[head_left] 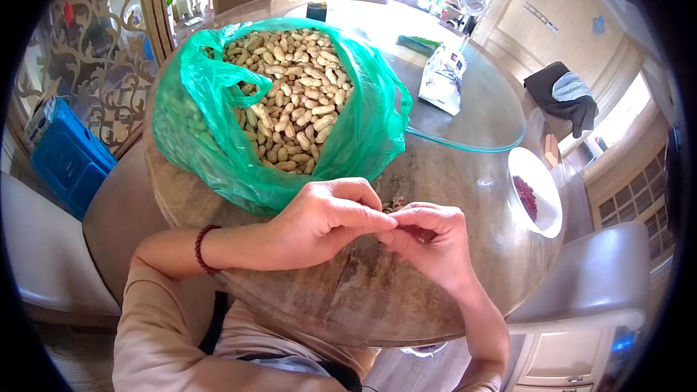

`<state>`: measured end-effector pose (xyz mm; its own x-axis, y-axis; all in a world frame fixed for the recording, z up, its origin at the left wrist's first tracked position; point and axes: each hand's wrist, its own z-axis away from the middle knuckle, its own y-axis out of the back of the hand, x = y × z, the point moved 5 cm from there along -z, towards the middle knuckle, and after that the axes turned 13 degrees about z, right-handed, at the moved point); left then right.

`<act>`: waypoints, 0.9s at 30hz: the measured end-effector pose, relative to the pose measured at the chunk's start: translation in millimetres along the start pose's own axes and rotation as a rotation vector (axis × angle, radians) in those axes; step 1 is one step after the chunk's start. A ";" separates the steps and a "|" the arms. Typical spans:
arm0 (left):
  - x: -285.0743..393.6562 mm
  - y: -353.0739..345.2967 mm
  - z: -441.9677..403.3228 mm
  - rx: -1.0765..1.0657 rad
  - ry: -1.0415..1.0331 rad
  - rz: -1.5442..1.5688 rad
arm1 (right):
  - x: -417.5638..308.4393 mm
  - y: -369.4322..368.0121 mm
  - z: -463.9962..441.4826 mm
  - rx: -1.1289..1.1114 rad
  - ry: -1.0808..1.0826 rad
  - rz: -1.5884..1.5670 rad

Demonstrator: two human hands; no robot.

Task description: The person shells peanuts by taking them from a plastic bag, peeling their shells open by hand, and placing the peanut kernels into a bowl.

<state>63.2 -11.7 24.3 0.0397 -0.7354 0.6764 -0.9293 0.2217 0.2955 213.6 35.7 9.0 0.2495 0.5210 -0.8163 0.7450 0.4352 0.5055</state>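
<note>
Green plastic is wrapping around many peanuts (294, 101); this bag (367, 138) is standing open on the table (465, 276), just beyond the left hand (316, 225). Near its lower edge, the left hand and the right hand (435, 243) are meeting. On each hand, thumb and index finger are pinching closed, and the tips are touching; what they are holding is hidden, so one cannot tell. Brown bits (394, 205) are lying behind the fingertips. A white bowl (548, 207) is holding red nuts (525, 198) at the right, and a packet (441, 81) is resting on the glass (486, 120).
</note>
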 end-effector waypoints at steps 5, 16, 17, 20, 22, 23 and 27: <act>-2.2 1.4 -1.5 0.070 0.141 0.031 | -0.7 3.8 -0.7 0.050 -0.003 -0.007; -23.9 -2.7 7.9 0.191 0.155 0.115 | 5.0 -5.1 -1.3 0.077 -0.051 -0.053; -24.9 -1.6 8.2 0.218 0.146 0.141 | 6.4 -5.8 -0.8 0.089 -0.070 -0.082; -24.5 -1.5 8.1 0.302 0.119 0.167 | 7.2 -6.9 0.5 0.102 -0.088 -0.151; -23.7 -1.3 8.6 0.300 0.113 0.174 | 6.7 -6.8 1.4 0.104 -0.088 -0.189; -22.9 -1.0 8.8 0.298 0.108 0.181 | 6.4 -7.2 1.7 0.096 -0.104 -0.209; -20.1 -0.2 8.7 0.297 0.076 0.149 | 10.8 -10.6 4.3 0.116 -0.114 -0.326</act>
<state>59.5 -2.5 4.7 -0.0879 -0.6564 0.7493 -0.9928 0.1188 -0.0124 211.1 33.6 -6.4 0.0496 0.2802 -0.9587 0.8605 0.4753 0.1835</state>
